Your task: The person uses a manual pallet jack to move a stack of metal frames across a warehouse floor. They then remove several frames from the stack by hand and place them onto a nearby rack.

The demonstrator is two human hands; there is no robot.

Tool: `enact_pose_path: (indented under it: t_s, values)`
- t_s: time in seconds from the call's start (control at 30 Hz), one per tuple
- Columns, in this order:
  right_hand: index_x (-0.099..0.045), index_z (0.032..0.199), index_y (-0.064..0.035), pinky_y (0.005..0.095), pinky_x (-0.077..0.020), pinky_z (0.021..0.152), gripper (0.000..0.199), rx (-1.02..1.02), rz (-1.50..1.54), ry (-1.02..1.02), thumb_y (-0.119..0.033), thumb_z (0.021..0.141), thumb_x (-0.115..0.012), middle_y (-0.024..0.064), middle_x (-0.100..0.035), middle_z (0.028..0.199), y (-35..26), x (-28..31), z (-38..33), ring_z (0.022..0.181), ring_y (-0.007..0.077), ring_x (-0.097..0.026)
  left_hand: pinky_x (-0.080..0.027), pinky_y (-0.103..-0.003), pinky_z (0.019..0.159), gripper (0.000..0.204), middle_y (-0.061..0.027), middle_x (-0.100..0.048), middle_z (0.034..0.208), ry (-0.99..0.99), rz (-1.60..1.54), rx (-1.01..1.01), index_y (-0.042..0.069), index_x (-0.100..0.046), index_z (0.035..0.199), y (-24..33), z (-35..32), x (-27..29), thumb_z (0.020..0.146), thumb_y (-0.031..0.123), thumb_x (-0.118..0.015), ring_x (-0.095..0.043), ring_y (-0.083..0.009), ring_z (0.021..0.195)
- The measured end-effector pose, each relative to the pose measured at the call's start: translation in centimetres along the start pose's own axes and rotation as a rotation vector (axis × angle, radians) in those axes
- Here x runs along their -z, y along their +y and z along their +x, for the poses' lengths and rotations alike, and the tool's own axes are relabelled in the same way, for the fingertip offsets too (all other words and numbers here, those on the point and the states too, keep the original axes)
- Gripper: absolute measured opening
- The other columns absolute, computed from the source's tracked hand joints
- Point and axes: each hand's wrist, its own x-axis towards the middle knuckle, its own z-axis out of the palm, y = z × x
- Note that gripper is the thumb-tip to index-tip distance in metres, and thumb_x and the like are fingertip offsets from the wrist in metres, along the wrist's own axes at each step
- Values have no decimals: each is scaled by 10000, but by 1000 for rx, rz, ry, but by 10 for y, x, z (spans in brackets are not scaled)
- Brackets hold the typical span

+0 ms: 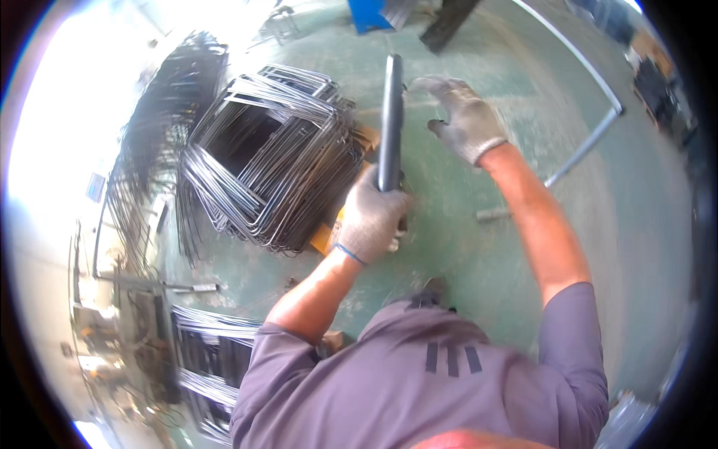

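Observation:
My left hand [372, 215], in a pale knitted glove with a blue cuff edge, is closed around the lower end of a long dark grey metal tube [390, 123]. The tube points away from me, nearly straight up the view; whether it is hollow cannot be seen. To its right, my right hand [465, 120], gloved alike, is open with thumb and fingers apart. A small gap seems to lie between its fingertips and the tube. Left of the tube stands a tall stack of rectangular bent-wire frames [292, 161].
Something yellow [321, 238] shows beneath the stack. More wire frames [217, 322] lie at lower left, and a dark bundle of thin wires [168, 112] rises farther left. A light grey pipe frame [587, 146] crosses the green floor at right. A blue object [368, 15] is at the far edge.

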Motion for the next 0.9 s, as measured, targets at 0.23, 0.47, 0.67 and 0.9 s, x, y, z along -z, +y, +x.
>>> enact_pose_path:
  t_s: [0.23, 0.47, 0.67, 0.9]
  values:
    - [-784, 1037, -163, 484, -555, 1076, 274, 592, -25, -124, -50, 790, -820, 90, -785, 1178, 81, 15, 80, 1250, 357, -693, -596, -395, 685, 342, -116, -717, 862, 154, 273, -71, 23, -695, 1196, -5, -26, -73, 877, 130, -756, -729, -208, 735]
    - [-855, 887, -209, 469, -635, 889, 187, 618, -361, -662, -341, 778, -931, 122, -822, 955, 119, 98, 31, 968, 351, -800, -579, -434, 816, 303, -169, -701, 855, 230, 524, -100, 35, -727, 1158, -27, -85, -163, 874, 129, -776, -710, -291, 804]
    - [-883, 916, -217, 456, -635, 875, 237, 664, -352, -971, -405, 779, -927, 119, -826, 921, 204, 149, -69, 932, 346, -803, -581, -493, 811, 221, -246, -725, 935, 390, 648, -117, 69, -738, 1045, -71, -142, -312, 825, 71, -752, -709, -475, 880]
    - [-861, 991, -220, 455, -628, 932, 249, 704, -279, -1098, -448, 910, -801, 114, -840, 994, 303, 189, -253, 1026, 322, -818, -591, -553, 870, 163, -185, -773, 953, 450, 917, 198, 108, -772, 950, -148, -212, -479, 797, 119, -716, -744, -449, 986]
